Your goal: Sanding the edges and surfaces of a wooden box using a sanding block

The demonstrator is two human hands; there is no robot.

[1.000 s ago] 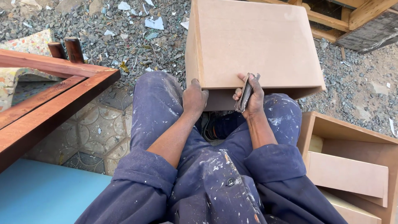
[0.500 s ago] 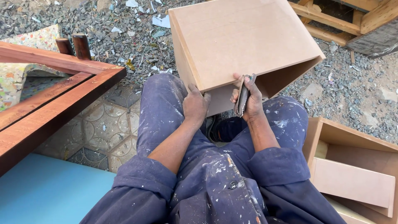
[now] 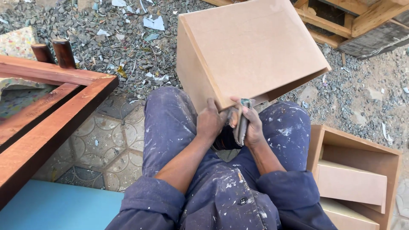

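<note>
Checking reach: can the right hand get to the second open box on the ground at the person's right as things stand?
Probably not right away: the right hand is full, gripping folded sandpaper against the tilted box on the lap. Nothing blocks the path to the open box beside the right leg.

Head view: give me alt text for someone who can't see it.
A seated person's left hand and right hand grip the near corner of a tilted fibreboard box; the right also holds folded sandpaper. Gravel ground lies beyond.
</note>
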